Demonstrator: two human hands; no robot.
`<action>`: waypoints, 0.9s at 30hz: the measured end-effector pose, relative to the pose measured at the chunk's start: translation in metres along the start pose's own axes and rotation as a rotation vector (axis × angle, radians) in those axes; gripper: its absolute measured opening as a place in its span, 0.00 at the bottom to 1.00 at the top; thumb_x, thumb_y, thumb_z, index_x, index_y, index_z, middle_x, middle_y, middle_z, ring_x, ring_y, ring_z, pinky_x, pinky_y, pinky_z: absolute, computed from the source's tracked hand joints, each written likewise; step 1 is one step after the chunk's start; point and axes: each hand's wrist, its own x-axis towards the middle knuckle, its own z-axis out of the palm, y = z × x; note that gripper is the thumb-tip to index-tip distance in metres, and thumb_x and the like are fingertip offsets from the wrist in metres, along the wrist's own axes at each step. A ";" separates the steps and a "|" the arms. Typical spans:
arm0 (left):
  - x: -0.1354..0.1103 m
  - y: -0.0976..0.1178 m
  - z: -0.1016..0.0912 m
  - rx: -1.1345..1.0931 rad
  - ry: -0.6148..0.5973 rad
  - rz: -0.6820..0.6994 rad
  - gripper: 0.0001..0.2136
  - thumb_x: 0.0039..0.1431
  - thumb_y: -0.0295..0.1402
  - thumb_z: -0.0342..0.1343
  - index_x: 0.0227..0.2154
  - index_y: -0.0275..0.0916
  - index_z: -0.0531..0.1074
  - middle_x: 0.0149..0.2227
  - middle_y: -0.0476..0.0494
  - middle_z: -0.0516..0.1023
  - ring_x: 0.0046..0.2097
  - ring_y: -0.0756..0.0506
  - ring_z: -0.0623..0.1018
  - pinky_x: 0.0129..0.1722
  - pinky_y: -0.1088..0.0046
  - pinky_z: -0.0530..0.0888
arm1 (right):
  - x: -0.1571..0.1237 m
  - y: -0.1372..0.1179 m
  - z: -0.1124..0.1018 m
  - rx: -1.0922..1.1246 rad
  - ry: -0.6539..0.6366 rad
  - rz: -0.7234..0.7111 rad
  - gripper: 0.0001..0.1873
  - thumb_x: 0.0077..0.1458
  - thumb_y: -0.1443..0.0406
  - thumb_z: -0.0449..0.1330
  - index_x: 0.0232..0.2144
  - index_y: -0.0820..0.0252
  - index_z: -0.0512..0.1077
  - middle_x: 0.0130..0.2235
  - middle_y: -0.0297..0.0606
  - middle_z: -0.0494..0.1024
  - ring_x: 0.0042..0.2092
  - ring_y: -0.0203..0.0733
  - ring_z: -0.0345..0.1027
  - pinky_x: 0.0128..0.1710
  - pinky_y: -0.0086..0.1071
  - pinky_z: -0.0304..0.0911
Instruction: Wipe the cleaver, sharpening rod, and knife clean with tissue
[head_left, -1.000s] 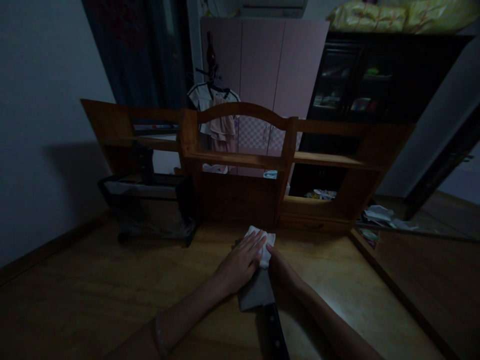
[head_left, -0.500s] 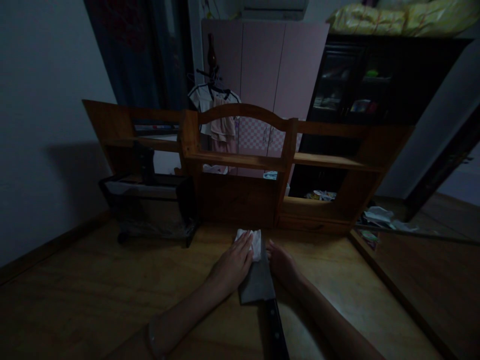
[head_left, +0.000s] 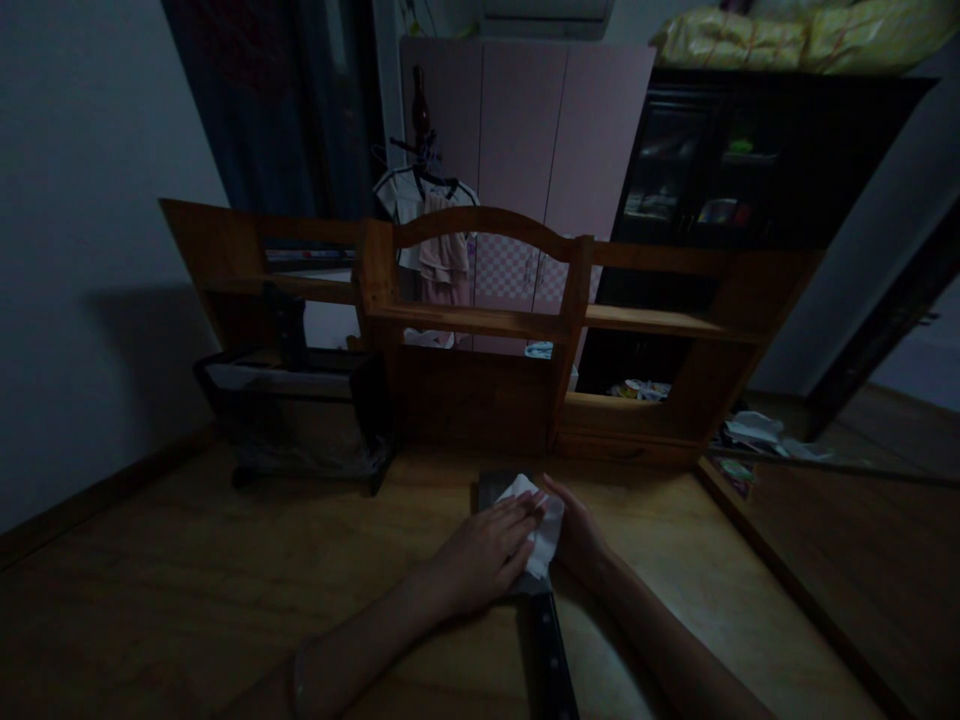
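Note:
A cleaver lies in front of me on the wooden table, its grey blade (head_left: 491, 488) pointing away and its black riveted handle (head_left: 553, 655) towards me. A crumpled white tissue (head_left: 549, 530) covers part of the blade. My left hand (head_left: 491, 550) presses the tissue onto the blade, fingers together and stretched across it. At the right edge of the blade, my right hand (head_left: 581, 530) grips the cleaver from the side, with its fingers bent and partly hidden behind the tissue.
A black knife rack (head_left: 300, 420) with a dark-handled knife in it stands at the left. Behind the cleaver is a wooden shelf unit (head_left: 472, 400). A raised wooden edge (head_left: 772, 560) runs along the table's right side.
My left hand has slid the tissue towards me and to the right over the blade, uncovering its far end. My right hand has shifted slightly right and nearer.

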 end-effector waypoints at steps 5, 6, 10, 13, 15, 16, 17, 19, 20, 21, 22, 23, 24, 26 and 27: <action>0.001 0.000 0.004 0.045 0.033 -0.035 0.21 0.67 0.32 0.42 0.62 0.40 0.56 0.64 0.45 0.58 0.65 0.49 0.57 0.63 0.67 0.57 | 0.001 -0.001 -0.001 -0.018 -0.041 -0.025 0.24 0.55 0.50 0.54 0.37 0.66 0.75 0.38 0.45 0.79 0.41 0.46 0.73 0.48 0.37 0.62; 0.002 -0.001 0.006 0.063 0.045 -0.049 0.21 0.67 0.32 0.41 0.61 0.39 0.57 0.63 0.45 0.59 0.64 0.48 0.58 0.63 0.66 0.58 | 0.001 -0.001 -0.002 -0.013 -0.072 -0.032 0.24 0.56 0.50 0.53 0.37 0.66 0.75 0.38 0.45 0.79 0.42 0.46 0.73 0.48 0.37 0.62; 0.001 -0.009 0.015 0.159 0.121 -0.161 0.19 0.66 0.32 0.42 0.58 0.37 0.63 0.61 0.41 0.63 0.62 0.45 0.63 0.61 0.64 0.62 | 0.003 -0.004 -0.006 0.029 -0.101 -0.070 0.23 0.58 0.51 0.51 0.34 0.64 0.75 0.33 0.41 0.79 0.38 0.45 0.73 0.46 0.37 0.63; 0.001 -0.018 0.020 0.217 0.175 -0.274 0.19 0.65 0.32 0.43 0.56 0.36 0.65 0.59 0.39 0.65 0.60 0.43 0.66 0.59 0.61 0.65 | 0.002 -0.006 -0.009 0.032 -0.085 -0.051 0.22 0.57 0.50 0.52 0.34 0.62 0.75 0.30 0.41 0.79 0.37 0.45 0.73 0.44 0.38 0.64; 0.000 -0.022 0.022 0.240 0.182 -0.324 0.19 0.65 0.32 0.43 0.56 0.34 0.65 0.59 0.37 0.66 0.60 0.42 0.66 0.58 0.61 0.66 | 0.000 -0.008 -0.008 0.043 -0.095 -0.027 0.23 0.57 0.50 0.52 0.35 0.63 0.75 0.32 0.42 0.79 0.38 0.47 0.73 0.43 0.39 0.64; 0.000 -0.024 0.022 0.250 0.177 -0.337 0.19 0.65 0.31 0.43 0.56 0.33 0.65 0.59 0.36 0.65 0.60 0.42 0.66 0.59 0.60 0.66 | 0.000 -0.008 -0.008 0.057 -0.101 -0.018 0.23 0.57 0.50 0.52 0.36 0.63 0.75 0.33 0.43 0.79 0.39 0.47 0.73 0.43 0.39 0.64; 0.000 -0.026 0.022 0.257 0.168 -0.336 0.19 0.65 0.31 0.43 0.56 0.32 0.65 0.59 0.36 0.65 0.60 0.41 0.65 0.59 0.61 0.65 | -0.001 -0.009 -0.008 0.076 -0.108 -0.012 0.23 0.57 0.50 0.52 0.36 0.64 0.74 0.34 0.44 0.79 0.40 0.47 0.73 0.43 0.38 0.64; 0.000 -0.026 0.022 0.260 0.148 -0.292 0.19 0.65 0.31 0.43 0.57 0.31 0.64 0.60 0.36 0.64 0.61 0.42 0.64 0.60 0.61 0.64 | 0.000 -0.009 -0.008 0.116 -0.117 -0.009 0.23 0.58 0.51 0.52 0.37 0.65 0.74 0.34 0.44 0.79 0.40 0.46 0.73 0.44 0.37 0.64; 0.000 -0.025 0.021 0.251 0.138 -0.249 0.19 0.65 0.31 0.43 0.57 0.32 0.63 0.60 0.36 0.63 0.61 0.42 0.64 0.60 0.61 0.63 | 0.000 -0.009 -0.008 0.133 -0.117 -0.009 0.22 0.58 0.51 0.53 0.36 0.65 0.74 0.34 0.44 0.79 0.40 0.46 0.73 0.44 0.37 0.64; 0.000 -0.023 0.020 0.234 0.130 -0.198 0.20 0.65 0.31 0.43 0.58 0.33 0.62 0.61 0.37 0.63 0.62 0.43 0.64 0.61 0.61 0.63 | 0.001 -0.008 -0.009 0.146 -0.114 -0.007 0.21 0.57 0.52 0.54 0.36 0.65 0.74 0.34 0.44 0.79 0.40 0.46 0.73 0.43 0.37 0.64; 0.000 -0.021 0.018 0.210 0.118 -0.145 0.20 0.66 0.31 0.43 0.59 0.34 0.61 0.61 0.38 0.63 0.62 0.44 0.63 0.61 0.62 0.62 | 0.002 -0.008 -0.009 0.158 -0.107 -0.004 0.20 0.57 0.53 0.54 0.35 0.65 0.74 0.33 0.44 0.79 0.40 0.46 0.73 0.43 0.37 0.64; 0.000 -0.018 0.016 0.183 0.105 -0.096 0.20 0.66 0.30 0.42 0.59 0.35 0.61 0.61 0.40 0.62 0.62 0.45 0.62 0.61 0.64 0.61 | 0.003 -0.007 -0.010 0.167 -0.094 -0.002 0.19 0.57 0.54 0.55 0.34 0.66 0.74 0.32 0.44 0.79 0.39 0.46 0.73 0.43 0.37 0.64; 0.001 -0.015 0.014 0.154 0.087 -0.055 0.20 0.66 0.30 0.42 0.60 0.35 0.60 0.61 0.41 0.62 0.63 0.46 0.61 0.62 0.65 0.61 | 0.003 -0.007 -0.010 0.174 -0.066 -0.001 0.18 0.56 0.54 0.56 0.33 0.66 0.74 0.32 0.44 0.79 0.38 0.46 0.73 0.42 0.37 0.64; 0.001 -0.008 0.010 0.099 0.046 0.003 0.20 0.66 0.31 0.43 0.60 0.37 0.60 0.62 0.42 0.62 0.63 0.47 0.60 0.63 0.66 0.59 | 0.004 -0.006 -0.012 0.180 0.044 -0.011 0.16 0.56 0.56 0.57 0.32 0.65 0.73 0.30 0.43 0.79 0.34 0.44 0.73 0.39 0.36 0.65; 0.001 -0.005 0.008 0.077 0.028 0.021 0.20 0.66 0.31 0.43 0.60 0.37 0.59 0.62 0.43 0.62 0.63 0.47 0.60 0.63 0.66 0.59 | 0.004 -0.005 -0.012 0.174 0.110 -0.015 0.15 0.55 0.56 0.58 0.31 0.65 0.73 0.29 0.42 0.78 0.32 0.44 0.73 0.38 0.36 0.66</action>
